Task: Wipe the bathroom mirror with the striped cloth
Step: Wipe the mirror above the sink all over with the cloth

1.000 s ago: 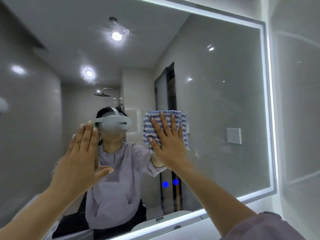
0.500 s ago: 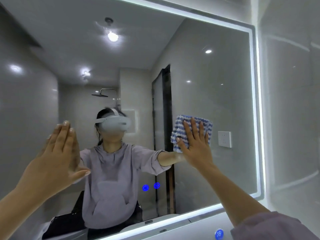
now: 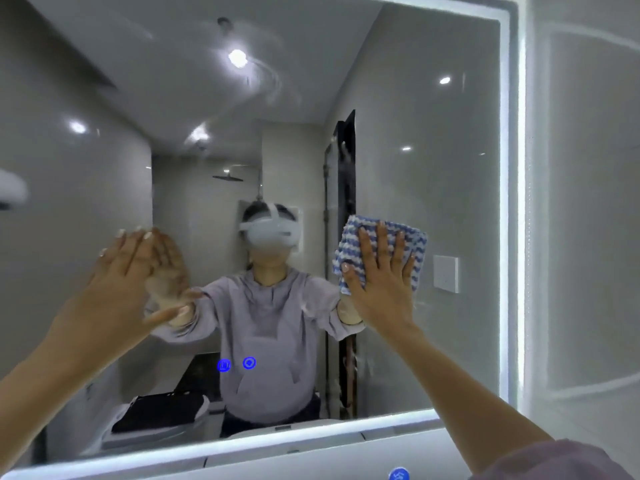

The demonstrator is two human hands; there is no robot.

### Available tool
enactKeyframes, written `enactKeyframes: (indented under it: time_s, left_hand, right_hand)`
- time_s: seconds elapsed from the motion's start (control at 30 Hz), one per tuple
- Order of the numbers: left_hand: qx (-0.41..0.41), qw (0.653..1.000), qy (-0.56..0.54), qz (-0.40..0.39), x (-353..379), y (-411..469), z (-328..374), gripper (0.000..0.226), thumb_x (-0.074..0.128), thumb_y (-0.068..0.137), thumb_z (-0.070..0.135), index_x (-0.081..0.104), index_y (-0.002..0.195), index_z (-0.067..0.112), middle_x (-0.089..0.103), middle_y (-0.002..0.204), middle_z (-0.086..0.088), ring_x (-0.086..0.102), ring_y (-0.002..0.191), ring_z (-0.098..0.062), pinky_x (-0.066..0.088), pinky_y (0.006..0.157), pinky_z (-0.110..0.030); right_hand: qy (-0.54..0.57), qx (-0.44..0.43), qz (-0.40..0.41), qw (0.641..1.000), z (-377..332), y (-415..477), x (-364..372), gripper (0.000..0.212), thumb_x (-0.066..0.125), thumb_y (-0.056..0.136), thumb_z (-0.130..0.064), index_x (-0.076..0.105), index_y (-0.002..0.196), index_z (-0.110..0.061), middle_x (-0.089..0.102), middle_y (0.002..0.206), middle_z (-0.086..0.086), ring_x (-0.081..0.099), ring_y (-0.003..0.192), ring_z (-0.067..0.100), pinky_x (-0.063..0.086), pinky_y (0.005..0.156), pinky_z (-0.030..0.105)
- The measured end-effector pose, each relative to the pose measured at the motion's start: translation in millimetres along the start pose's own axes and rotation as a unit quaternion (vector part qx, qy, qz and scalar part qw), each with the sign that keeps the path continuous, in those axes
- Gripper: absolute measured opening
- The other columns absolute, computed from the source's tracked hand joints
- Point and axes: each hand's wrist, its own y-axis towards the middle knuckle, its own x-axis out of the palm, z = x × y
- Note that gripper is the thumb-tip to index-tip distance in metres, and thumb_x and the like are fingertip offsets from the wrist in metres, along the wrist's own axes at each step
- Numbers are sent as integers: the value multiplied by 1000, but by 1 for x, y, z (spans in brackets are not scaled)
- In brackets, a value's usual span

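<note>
Pressure should come from the whole flat right hand [image 3: 381, 289], whose spread fingers press the striped cloth [image 3: 414, 242] against the mirror [image 3: 433, 133] at about three o'clock of the glass. The left hand [image 3: 117, 289], open with straight fingers at eight o'clock, may be touching the glass, so the person would do well to hold it off wiped areas and overlap strokes toward the lit edge [image 3: 505, 202].

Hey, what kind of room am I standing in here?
Most likely a bathroom: a large wall mirror with a lit edge, a rain shower head reflected in it, and glossy wall tiles beside it.
</note>
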Motion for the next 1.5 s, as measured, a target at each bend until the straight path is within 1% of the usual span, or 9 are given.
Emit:
enactKeyframes:
  time_s: [0.03,0.17,0.23,0.37,0.57,0.83,1.1,1.3,1.5]
  left_hand:
    - [-8,1000,1,-8,2,1,12,111,33,73,81,23,144,-4,29,149,-24,21,140,-32,-3,116,-24]
    - [-30,999,3,-26,5,0,54,107,80,67,41,23,144,-5,23,153,-21,16,143,-34,11,115,-39]
    - [-33,998,17,-41,3,3,66,105,81,67,33,21,145,-6,20,154,-20,13,144,-33,15,114,-44]
    - [-29,997,22,-61,5,7,84,103,71,74,44,16,147,-4,13,156,-19,8,145,-32,10,115,-43]
    - [-37,995,18,-86,21,21,104,105,25,77,73,-11,147,3,-20,156,-10,-23,142,-21,-10,117,-37]
    - [1,997,41,-61,38,16,94,107,25,78,75,-8,147,0,-15,157,-15,-17,144,-25,-18,114,-30]
    - [0,999,31,-45,45,15,91,106,24,78,74,-9,147,2,-14,157,-15,-17,144,-24,-13,116,-35]
    - [0,999,26,-40,42,15,93,109,28,79,78,-8,147,1,-13,157,-15,-17,144,-25,-14,116,-36]
    - [-5,998,33,-49,40,15,95,107,31,76,70,-1,147,-3,-5,157,-21,-7,145,-32,3,118,-48]
  right_hand:
    - [-1,-5,3,1000,1,0,1,66,5,93,-63,-13,150,-35,-12,159,-2,-13,147,29,-23,114,40]
    - [-4,-13,8,1000,2,-1,2,66,15,96,-59,-10,151,-33,-17,158,-3,-16,146,30,-17,116,46]
    - [0,-16,9,1000,2,-1,2,67,19,96,-58,-10,151,-32,-18,158,-3,-17,146,30,-14,117,49]
    - [6,-21,9,1000,2,-1,2,67,25,97,-56,-3,152,-30,-12,160,0,-15,146,30,-17,115,48]
    - [10,-21,14,1000,1,-2,2,67,25,97,-56,1,153,-28,-5,162,4,-11,147,32,-12,116,51]
    - [7,7,35,999,-25,-6,13,67,19,96,-56,9,153,-22,4,161,10,-3,146,38,-20,111,48]
    - [-13,-149,-6,989,-78,-69,41,58,23,100,-48,13,152,-25,6,161,7,-3,147,35,-5,117,56]
    - [-37,-232,-33,971,-40,-70,37,55,23,101,-45,12,152,-29,7,161,0,0,148,28,2,119,51]
    - [-23,-103,-2,994,6,-52,24,56,18,101,-47,12,153,-26,4,161,2,-3,147,29,0,119,53]
